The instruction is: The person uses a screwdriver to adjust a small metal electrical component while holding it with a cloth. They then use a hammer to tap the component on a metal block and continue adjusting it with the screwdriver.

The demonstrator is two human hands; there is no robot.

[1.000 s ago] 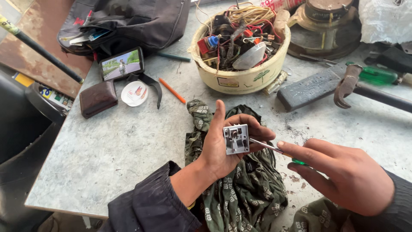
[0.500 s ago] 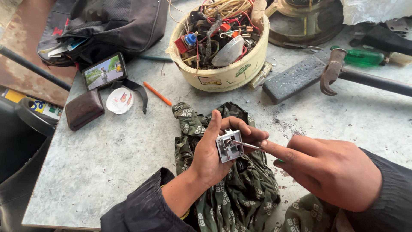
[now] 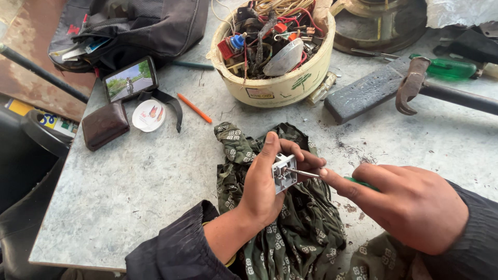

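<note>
Closest to us, over a patterned green cloth [image 3: 290, 243] spread on the table [image 3: 129, 192], our left hand [image 3: 264, 186] closes its grip around a small white electrical switch block [image 3: 284, 173], thumb up one side and fingers curled behind. Our right hand [image 3: 410, 205] is wrapped around a slim screwdriver [image 3: 303, 172] with a green handle, forefinger stretched along the shaft, and the tip sits against a terminal on the block's face. To do this step well, we judge it best to keep the block braced firmly, hold the blade square in the screw slot, and press lightly while turning so the tip does not slip toward our fingers.

Further out on the left lie a brown wallet [image 3: 105, 125], a round white tape roll [image 3: 149, 115], an orange pencil [image 3: 194, 108] and a phone [image 3: 130, 79] with a lit screen. Beyond, a cream tub [image 3: 282, 85] holds tangled wires and parts; a dark flat block [image 3: 365, 93] and a rusty hammer [image 3: 412, 85] rest to its right. A black bag [image 3: 150, 26] sits at the far edge.
</note>
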